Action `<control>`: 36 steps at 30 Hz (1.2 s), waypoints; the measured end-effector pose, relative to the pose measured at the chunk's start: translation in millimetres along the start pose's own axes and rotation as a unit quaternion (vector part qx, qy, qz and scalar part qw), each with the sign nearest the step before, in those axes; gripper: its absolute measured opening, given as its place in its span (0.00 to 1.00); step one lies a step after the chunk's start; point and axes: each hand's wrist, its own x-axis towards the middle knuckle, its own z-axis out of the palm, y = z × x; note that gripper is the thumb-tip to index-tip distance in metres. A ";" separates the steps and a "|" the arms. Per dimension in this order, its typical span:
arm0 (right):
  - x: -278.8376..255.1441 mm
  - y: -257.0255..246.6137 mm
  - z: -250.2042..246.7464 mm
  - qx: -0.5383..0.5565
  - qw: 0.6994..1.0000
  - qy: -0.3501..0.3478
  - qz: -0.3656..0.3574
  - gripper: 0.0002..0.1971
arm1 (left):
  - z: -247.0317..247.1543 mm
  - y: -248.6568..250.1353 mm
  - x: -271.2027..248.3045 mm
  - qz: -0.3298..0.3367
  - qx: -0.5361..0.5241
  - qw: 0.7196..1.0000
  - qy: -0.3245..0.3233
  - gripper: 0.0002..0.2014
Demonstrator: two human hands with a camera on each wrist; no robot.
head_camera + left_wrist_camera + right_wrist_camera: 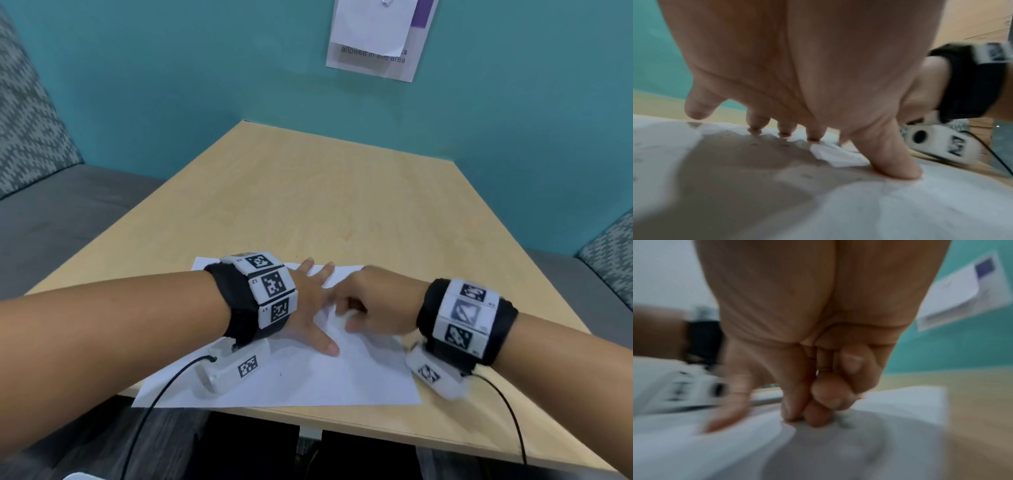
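paper [308, 377]: lies on the table [342, 205], near the front edge.
left hand [308, 306]: fingers spread out straight, pressing the paper down.
right hand [380, 303]: fingers curled, pinching a fold of the paper.

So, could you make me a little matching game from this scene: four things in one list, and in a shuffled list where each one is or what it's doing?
Things:
1. left hand
2. right hand
3. paper sheet
4. notice

States:
A. hangs on the teal wall
B. lies on the wooden table, near its front edge
C. fingers curled, tips pinching at the sheet
D. fingers spread, pressing the sheet down

Pairs: 1-D, 2-C, 3-B, 4-A
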 end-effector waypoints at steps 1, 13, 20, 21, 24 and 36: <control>2.7 5.6 -6.2 -0.013 0.999 0.020 0.024 0.04 | 0.3 0.0 -0.4 -0.002 -0.001 1.000 -0.002 0.51; 5.9 11.1 -10.6 -0.015 0.999 0.034 0.029 0.02 | -1.7 1.6 -2.6 -0.013 -0.001 1.000 -0.006 0.54; 6.7 16.6 -13.2 -0.018 0.998 0.043 0.040 0.03 | -2.6 0.7 -1.1 -0.010 -0.002 1.000 -0.008 0.54; 5.5 16.2 -11.0 -0.017 0.998 0.044 0.037 0.02 | -2.6 0.4 -1.0 -0.010 -0.001 1.000 -0.009 0.54; -6.7 -5.8 7.1 -0.003 0.999 -0.002 -0.038 0.04 | -1.9 0.8 1.0 -0.006 -0.006 1.000 -0.010 0.52; -9.3 8.9 -2.7 -0.005 1.000 0.010 0.002 0.07 | -2.2 -0.9 3.5 -0.017 0.003 1.000 -0.018 0.56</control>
